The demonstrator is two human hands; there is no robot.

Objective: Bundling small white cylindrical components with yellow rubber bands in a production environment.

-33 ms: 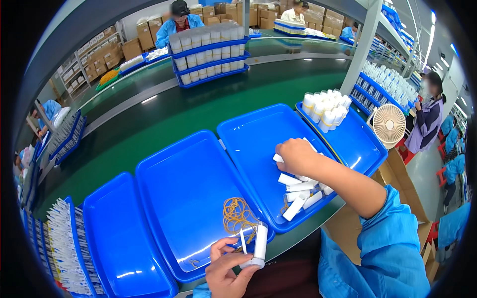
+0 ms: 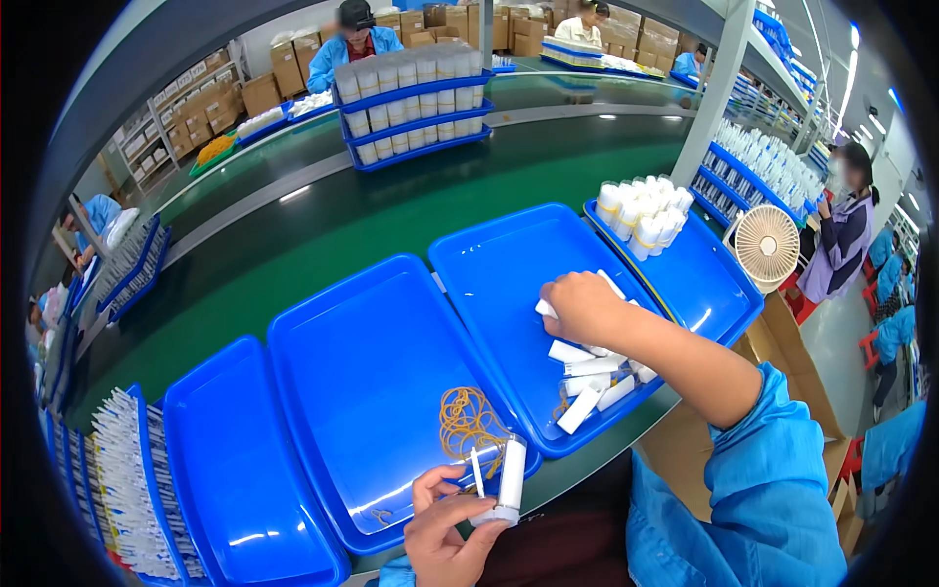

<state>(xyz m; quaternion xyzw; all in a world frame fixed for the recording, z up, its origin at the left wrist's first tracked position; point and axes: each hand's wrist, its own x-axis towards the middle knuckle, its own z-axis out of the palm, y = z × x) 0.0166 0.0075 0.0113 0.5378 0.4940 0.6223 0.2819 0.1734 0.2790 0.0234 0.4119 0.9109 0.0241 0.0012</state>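
My left hand [image 2: 450, 533] is closed at the front edge of the middle blue tray [image 2: 357, 342]. It grips a white cylindrical tube [image 2: 512, 470] with a clear end at the bottom; a thin white stick [image 2: 476, 472] stands upright beside the tube. Just beyond lies a tangle of tan rubber bands [image 2: 469, 419] in that tray. Over the tray to its right [image 2: 504, 264], my right hand [image 2: 590, 308] has its fingers closed on a small white piece [image 2: 546, 309], mostly hidden by the hand. Below that hand, several loose white tubes [image 2: 590, 377] are heaped, some with clear ends.
Bundled white tubes [image 2: 646, 215] stand in a far-right tray, beside a beige fan [image 2: 766, 245]. Another blue tray [image 2: 240, 450] and racks of thin white sticks [image 2: 132, 479] are at left. Stacked trays [image 2: 416, 108] stand across the green belt [image 2: 293, 235]. Co-workers sit beyond.
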